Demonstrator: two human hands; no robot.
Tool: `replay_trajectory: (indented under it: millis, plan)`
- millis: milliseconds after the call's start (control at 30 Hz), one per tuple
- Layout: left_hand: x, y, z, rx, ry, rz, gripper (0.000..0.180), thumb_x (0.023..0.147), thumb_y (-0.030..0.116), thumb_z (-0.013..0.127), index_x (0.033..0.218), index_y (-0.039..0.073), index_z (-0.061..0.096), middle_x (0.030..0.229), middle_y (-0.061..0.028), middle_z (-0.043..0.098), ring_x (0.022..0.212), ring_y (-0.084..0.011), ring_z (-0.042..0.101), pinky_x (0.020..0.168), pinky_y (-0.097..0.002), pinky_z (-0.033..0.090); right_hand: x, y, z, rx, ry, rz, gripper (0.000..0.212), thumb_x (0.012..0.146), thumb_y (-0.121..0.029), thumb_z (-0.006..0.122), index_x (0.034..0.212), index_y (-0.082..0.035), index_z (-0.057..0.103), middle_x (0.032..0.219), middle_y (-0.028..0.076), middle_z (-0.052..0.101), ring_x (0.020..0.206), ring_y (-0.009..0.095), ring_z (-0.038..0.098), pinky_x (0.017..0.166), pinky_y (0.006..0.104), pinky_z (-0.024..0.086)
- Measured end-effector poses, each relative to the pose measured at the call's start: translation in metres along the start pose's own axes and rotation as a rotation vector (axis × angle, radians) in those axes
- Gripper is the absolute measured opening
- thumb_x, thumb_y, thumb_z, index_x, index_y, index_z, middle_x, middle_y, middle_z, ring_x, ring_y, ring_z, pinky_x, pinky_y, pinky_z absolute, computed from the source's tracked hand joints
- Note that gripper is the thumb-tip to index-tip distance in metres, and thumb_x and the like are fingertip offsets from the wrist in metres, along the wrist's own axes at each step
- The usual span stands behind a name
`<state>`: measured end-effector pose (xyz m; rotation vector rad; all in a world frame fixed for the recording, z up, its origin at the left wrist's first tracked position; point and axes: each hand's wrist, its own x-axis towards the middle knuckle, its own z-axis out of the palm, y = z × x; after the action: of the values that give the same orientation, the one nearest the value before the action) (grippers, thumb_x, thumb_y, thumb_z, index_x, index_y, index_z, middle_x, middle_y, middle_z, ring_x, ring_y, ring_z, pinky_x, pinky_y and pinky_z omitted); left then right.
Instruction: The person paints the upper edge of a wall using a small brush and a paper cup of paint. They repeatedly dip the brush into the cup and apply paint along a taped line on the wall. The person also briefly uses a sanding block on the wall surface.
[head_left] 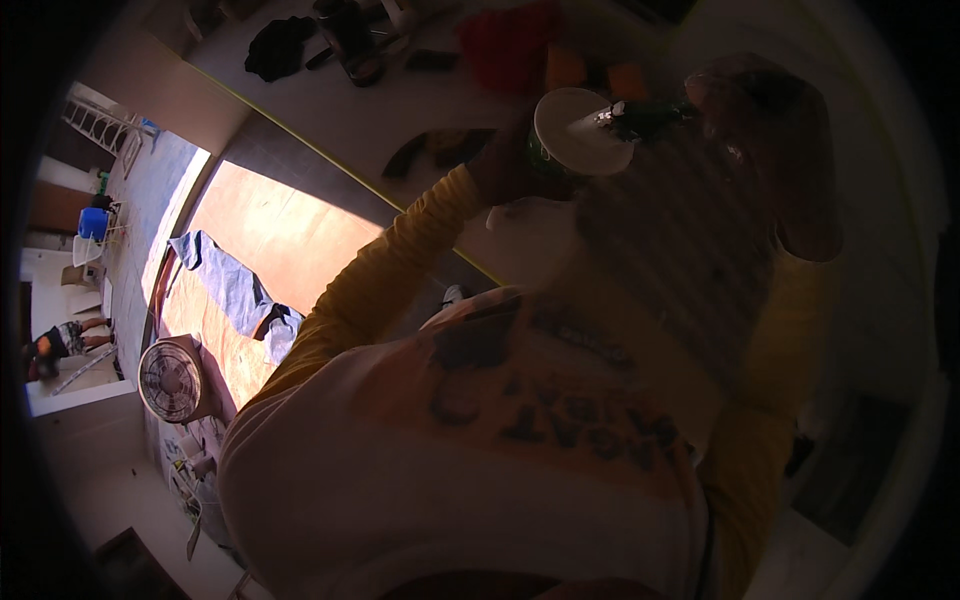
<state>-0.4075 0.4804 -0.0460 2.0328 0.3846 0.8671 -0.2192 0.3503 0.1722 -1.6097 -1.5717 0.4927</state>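
Note:
My left hand, dim in the shade, is closed round the side of a small round tub. Its rim and inside look pale, with something white in it. Over the tub's right edge reaches a dark green, narrow object with a bright whitish tip. My right hand is closed at the other end of that object; its exact kind is too dark to tell. Both forearms wear yellow sleeves.
Beneath my hands is a pale surface with a yellow edge. On it lie a black cloth, a dark cylinder, a red cloth and orange pieces. A fan stands at left; another person is far left.

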Motion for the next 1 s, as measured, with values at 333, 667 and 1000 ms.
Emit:
replay_trajectory:
  millis: [333,667,1000]
  plan:
    - [0.012,0.011,-0.014,0.094,-0.082,-0.038,0.102,0.058,0.022,0.096,0.143,0.006,0.041,0.129,-0.0102,0.06,0.118,-0.0233,0.06,0.103,-0.0398,0.049,-0.003,0.005,-0.001,-0.02,-0.054,-0.093,0.025,0.087,-0.026,0.07,0.096,-0.003,0.073,0.068,0.002,0.065,0.058,0.005,0.054,0.052,0.0211,0.041]
    - [-0.001,0.002,0.003,-0.13,-0.065,-0.061,0.102,0.058,0.022,0.095,0.143,0.005,0.04,0.129,-0.0117,0.061,0.119,-0.0248,0.06,0.104,-0.0389,0.049,-0.018,0.026,-0.008,0.033,-0.09,0.111,0.026,0.087,-0.026,0.07,0.096,-0.002,0.073,0.064,-0.001,0.061,0.053,0.004,0.05,0.05,0.022,0.04]
    - [0.01,0.003,0.012,-0.02,-0.096,-0.026,0.1,0.059,0.018,0.094,0.142,0.007,0.04,0.125,-0.0126,0.063,0.115,-0.0251,0.063,0.101,-0.0379,0.051,-0.017,0.053,-0.013,0.032,-0.187,-0.022,0.02,0.084,-0.017,0.073,0.096,-0.001,0.071,0.074,0.001,0.065,0.059,0.005,0.055,0.055,0.0227,0.045]
